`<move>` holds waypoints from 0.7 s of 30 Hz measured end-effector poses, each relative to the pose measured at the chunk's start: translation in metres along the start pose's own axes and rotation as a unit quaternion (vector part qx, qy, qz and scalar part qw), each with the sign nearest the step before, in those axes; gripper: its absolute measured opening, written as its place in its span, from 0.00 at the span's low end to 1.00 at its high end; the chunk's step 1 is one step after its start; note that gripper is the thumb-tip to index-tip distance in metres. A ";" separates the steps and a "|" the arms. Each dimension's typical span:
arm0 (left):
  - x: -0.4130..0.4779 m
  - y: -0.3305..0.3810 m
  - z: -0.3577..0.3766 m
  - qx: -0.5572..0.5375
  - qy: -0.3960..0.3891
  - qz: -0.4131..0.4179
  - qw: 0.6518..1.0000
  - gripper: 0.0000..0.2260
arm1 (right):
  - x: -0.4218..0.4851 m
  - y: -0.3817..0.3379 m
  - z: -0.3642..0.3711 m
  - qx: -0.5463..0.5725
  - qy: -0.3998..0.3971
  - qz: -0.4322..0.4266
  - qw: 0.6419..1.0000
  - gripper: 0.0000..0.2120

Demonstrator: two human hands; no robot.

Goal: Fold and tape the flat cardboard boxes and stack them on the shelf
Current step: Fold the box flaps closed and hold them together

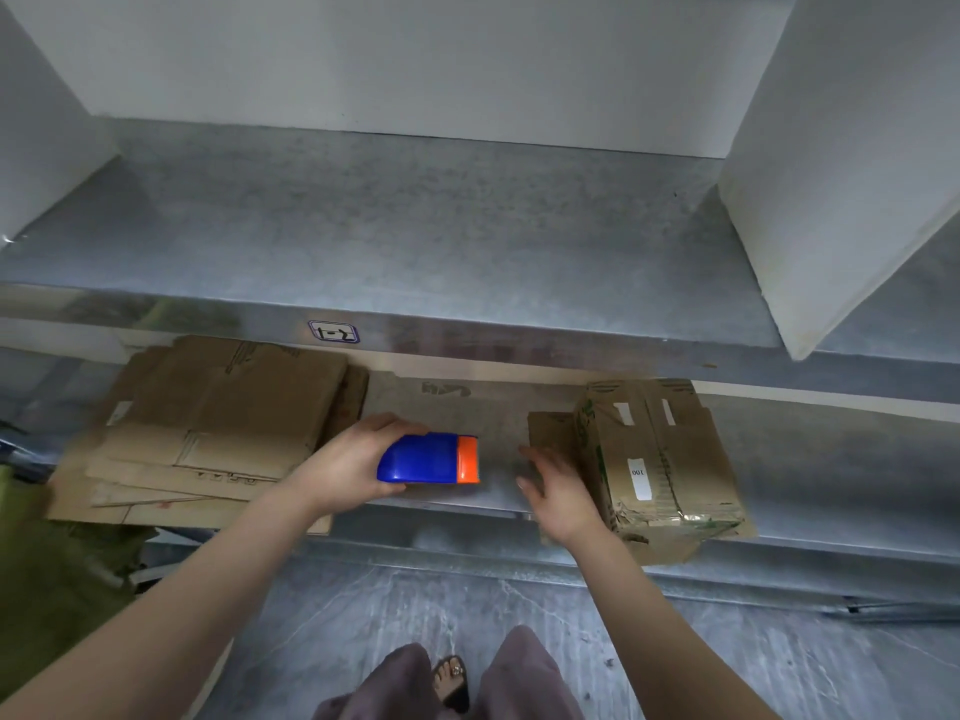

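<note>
Blue tape dispenser (pixel 426 458) clasped in left grip (pixel 353 459), right grip (pixel 558 493) spread, just beside taped box (pixel 654 459).

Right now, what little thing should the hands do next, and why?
Probably the right hand should take hold of the folded box to steady it. That hand is open right beside the box, while the left hand grips the blue tape dispenser, which looks ready for taping.
</note>
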State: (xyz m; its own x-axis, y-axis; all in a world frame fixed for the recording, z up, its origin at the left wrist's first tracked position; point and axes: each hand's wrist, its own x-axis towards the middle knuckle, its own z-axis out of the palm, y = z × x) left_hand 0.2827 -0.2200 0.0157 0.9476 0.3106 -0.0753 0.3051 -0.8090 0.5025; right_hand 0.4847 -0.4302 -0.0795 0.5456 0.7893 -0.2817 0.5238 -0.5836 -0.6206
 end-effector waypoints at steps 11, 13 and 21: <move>0.007 0.018 -0.010 0.006 0.065 0.115 0.991 0.20 | 0.007 -0.022 -0.004 0.093 0.030 -0.049 0.994 0.21; 0.009 0.023 -0.016 0.006 0.081 0.133 0.988 0.20 | 0.003 -0.028 -0.011 0.126 0.030 -0.052 0.990 0.22; 0.010 0.060 -0.036 0.008 0.107 0.175 0.979 0.23 | -0.022 -0.046 -0.048 0.200 0.065 -0.051 0.976 0.16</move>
State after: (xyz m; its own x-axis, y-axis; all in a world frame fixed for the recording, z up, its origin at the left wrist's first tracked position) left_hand 0.3076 -0.2474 0.0763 0.9531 0.1095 0.2822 -0.0315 -0.8913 0.4523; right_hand 0.4799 -0.4303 -0.0099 0.5955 0.7936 -0.1248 0.2969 -0.3618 -0.8837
